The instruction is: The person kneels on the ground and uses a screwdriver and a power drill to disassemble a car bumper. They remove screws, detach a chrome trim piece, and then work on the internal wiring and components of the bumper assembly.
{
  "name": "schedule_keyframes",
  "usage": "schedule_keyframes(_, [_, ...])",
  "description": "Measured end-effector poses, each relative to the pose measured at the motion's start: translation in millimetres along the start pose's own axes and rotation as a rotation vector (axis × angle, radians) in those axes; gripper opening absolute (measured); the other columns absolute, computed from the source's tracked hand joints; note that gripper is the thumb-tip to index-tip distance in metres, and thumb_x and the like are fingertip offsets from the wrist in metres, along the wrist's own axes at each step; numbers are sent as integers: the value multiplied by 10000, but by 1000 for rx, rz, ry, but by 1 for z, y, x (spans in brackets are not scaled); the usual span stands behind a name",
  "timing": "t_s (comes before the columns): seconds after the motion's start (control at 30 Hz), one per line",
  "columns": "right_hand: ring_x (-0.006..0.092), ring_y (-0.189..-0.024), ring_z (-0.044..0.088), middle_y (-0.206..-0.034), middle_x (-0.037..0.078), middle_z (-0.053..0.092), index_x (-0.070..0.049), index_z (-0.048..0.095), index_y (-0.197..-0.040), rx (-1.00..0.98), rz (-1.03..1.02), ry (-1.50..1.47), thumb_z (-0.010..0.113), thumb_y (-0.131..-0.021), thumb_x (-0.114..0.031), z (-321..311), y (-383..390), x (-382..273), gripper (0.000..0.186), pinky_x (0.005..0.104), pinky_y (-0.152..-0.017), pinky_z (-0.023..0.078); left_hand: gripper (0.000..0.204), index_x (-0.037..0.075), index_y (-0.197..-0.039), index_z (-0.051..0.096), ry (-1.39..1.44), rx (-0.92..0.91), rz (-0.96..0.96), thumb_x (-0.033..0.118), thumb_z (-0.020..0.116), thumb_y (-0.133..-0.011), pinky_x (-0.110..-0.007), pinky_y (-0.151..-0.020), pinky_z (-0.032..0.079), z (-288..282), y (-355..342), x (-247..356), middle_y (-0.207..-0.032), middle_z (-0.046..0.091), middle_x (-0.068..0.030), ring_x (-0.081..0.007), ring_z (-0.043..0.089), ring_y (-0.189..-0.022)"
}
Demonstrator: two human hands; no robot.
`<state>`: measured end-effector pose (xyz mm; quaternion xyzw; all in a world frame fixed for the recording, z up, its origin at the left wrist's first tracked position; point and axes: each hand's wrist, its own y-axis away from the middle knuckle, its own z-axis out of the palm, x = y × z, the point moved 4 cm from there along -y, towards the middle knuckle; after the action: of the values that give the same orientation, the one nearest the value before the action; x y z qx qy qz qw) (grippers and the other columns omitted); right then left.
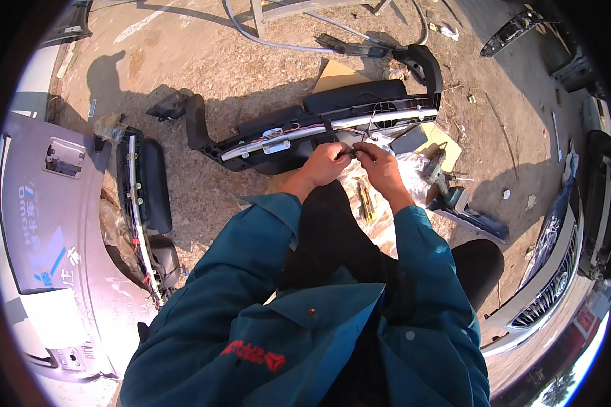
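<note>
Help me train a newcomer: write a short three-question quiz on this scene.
1. True or false: the left grip and the right grip are held wide apart.
2. Fill in: the yellow tool lies on clear ____.
3. What colour are the sleeves? (a) red (b) teal (c) white

Key: 1. False, they nearly meet at the fingertips. 2. plastic. 3. b.

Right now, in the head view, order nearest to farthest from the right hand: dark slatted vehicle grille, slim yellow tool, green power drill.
1. Slim yellow tool, below the right hand
2. Green power drill, right
3. Dark slatted vehicle grille, far right
</note>
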<state>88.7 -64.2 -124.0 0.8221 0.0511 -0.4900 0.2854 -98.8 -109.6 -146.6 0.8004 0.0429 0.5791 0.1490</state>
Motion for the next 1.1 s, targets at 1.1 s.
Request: schedule_keyframes(1.1, [216,-1062,788,-1170,138,797,64,755,-1277,-173,110,-710,688,-1066,33,5,-21,22,223,347,-1002,673,210,62,-923,709,-431,359,141,271,732,-936,-557,-766,588,8,16,35,-916,751,-169,-442,739,-891])
